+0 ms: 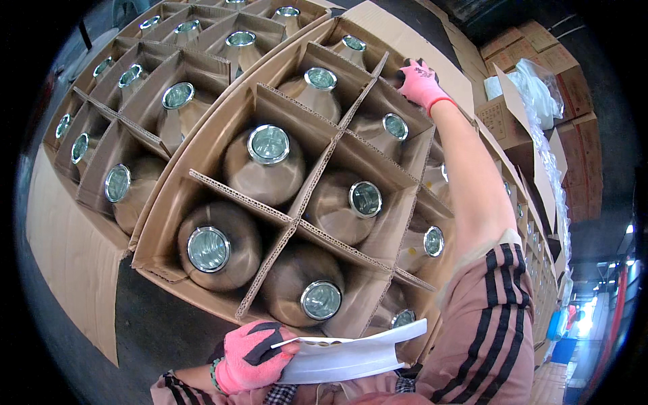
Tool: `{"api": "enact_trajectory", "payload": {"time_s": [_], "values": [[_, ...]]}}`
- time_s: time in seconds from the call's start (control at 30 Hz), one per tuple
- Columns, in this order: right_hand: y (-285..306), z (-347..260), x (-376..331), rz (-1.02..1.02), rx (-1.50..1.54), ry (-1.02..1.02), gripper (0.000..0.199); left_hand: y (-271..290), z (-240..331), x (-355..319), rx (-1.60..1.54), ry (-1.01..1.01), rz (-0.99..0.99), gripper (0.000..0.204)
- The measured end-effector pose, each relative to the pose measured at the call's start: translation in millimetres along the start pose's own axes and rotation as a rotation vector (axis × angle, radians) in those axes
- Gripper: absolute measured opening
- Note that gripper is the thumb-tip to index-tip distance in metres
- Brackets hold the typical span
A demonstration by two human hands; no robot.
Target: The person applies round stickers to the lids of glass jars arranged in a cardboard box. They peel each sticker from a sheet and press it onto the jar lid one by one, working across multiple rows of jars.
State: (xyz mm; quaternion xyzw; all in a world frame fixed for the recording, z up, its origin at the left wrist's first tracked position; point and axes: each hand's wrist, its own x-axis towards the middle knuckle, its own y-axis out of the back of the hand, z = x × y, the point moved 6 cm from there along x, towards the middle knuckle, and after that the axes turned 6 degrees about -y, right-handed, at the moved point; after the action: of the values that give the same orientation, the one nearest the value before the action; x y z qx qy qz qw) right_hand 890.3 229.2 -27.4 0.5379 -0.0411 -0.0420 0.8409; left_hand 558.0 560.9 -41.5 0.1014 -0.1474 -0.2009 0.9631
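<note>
My left hand, in a pink and black work glove, grips a folded white paper sheet at the lower middle. Several small brown spots show along the sheet's upper fold. My right hand, gloved alike, reaches across to the far right compartments of an open cardboard box. Its fingers are bent down, and whatever they hold is hidden. Silvery-brown glass flask liners, such as this one, stand neck up in the compartments. Small yellowish dots mark a flask liner on the right side.
Corrugated dividers split the box into cells. A second box of flask liners adjoins on the left, its flap folded out. Stacked cartons and clear plastic wrap stand at the right. More filled cells line the right side.
</note>
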Motion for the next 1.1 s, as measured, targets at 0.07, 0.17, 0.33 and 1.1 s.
{"api": "enact_trajectory", "payload": {"time_s": [0.07,0.17,0.33,1.1], "values": [[4.6,-0.6,-1.4,0.018,0.018,-0.007,0.027,-0.8,-0.6,-0.5,-0.001,-0.004,0.018,0.011],[16.1,9.7,-6.4,0.222,0.084,-0.033,0.026,-2.0,0.7,2.7,0.014,-0.012,0.009,0.012],[65.8,15.8,-89.4,0.506,0.988,0.026,0.021,-0.6,3.3,4.0,-0.010,-0.002,0.063,0.011],[158.4,-108.5,-389.0,-0.125,0.933,0.560,0.019,10.1,26.5,-33.8,-0.334,-0.033,0.067,0.007]]}}
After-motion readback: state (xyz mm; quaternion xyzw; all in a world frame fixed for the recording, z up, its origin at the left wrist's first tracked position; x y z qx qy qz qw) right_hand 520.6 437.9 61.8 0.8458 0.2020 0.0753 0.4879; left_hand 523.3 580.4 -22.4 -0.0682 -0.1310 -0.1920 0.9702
